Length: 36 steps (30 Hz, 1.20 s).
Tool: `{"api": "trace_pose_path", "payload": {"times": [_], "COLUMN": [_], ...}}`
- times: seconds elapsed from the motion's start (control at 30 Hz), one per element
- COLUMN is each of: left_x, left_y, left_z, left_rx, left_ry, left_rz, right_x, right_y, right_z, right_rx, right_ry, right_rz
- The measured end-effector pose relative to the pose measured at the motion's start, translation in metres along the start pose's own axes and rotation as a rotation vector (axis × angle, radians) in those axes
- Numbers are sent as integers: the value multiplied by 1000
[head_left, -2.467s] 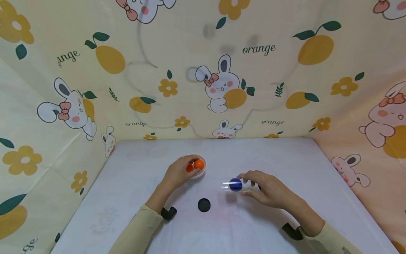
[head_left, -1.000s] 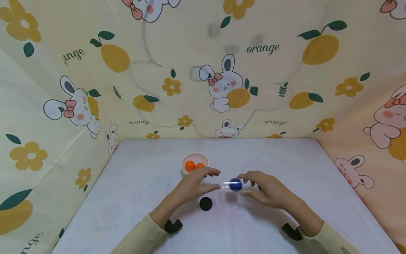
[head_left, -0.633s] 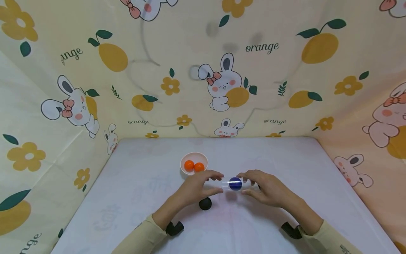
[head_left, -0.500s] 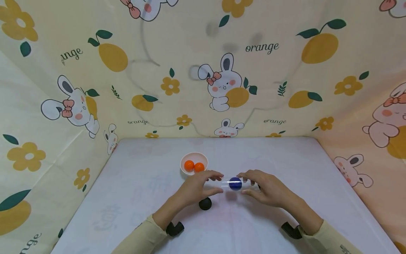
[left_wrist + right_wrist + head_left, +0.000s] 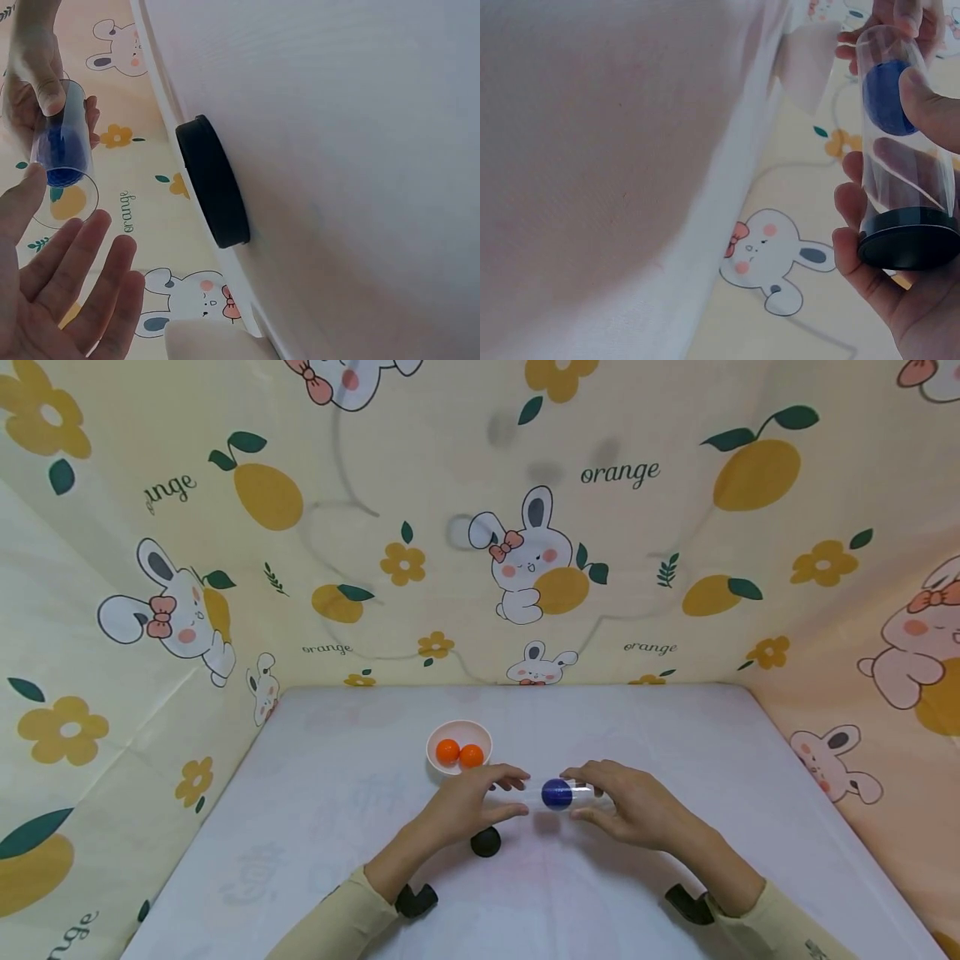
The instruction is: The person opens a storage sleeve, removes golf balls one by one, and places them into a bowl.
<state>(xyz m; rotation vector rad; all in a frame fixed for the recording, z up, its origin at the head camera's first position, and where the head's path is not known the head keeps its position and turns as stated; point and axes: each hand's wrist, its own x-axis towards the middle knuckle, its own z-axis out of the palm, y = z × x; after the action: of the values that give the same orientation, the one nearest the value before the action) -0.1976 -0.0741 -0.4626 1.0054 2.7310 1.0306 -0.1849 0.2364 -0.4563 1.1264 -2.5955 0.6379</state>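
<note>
In the head view, my right hand (image 5: 630, 802) grips a clear tube (image 5: 907, 172) from the right. A dark blue ball (image 5: 557, 794) is inside it, and a black cap (image 5: 911, 240) covers the tube's right end. My left hand (image 5: 465, 802) is at the tube's uncapped end, thumb and spread fingers on either side of the rim; whether they touch it is hard to tell. On the table behind the left hand stands a pale bowl (image 5: 432, 766) with two orange balls (image 5: 447, 752) in it. Its near edge is partly hidden by the hand.
A loose round black cap (image 5: 486, 842) lies on the white table (image 5: 360, 735), just in front of my left hand. Patterned cloth (image 5: 420, 460) with rabbits and oranges hangs behind the table and at both sides.
My left hand has left the orange balls in the bowl and moved right and nearer to the tube's uncapped end. The right hand still holds the tube in about the same place.
</note>
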Motion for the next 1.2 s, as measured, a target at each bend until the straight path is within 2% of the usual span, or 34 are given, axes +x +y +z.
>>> {"api": "trace_pose_path", "payload": {"times": [0.53,0.8,1.2], "left_x": [1,2,1], "left_y": [3,1,3], "left_z": [-1,1,0], "left_rx": [-21,-9,2], "left_ry": [-16,-32,-34], "left_rz": [-22,-31,-45], "right_x": [1,1,1], "right_y": [-2,-3,-4], "right_z": [-1,-1,-1], "right_rx": [-51,-44,-48], "right_ry": [0,-33,-24], "right_rz": [-5,21,19]}}
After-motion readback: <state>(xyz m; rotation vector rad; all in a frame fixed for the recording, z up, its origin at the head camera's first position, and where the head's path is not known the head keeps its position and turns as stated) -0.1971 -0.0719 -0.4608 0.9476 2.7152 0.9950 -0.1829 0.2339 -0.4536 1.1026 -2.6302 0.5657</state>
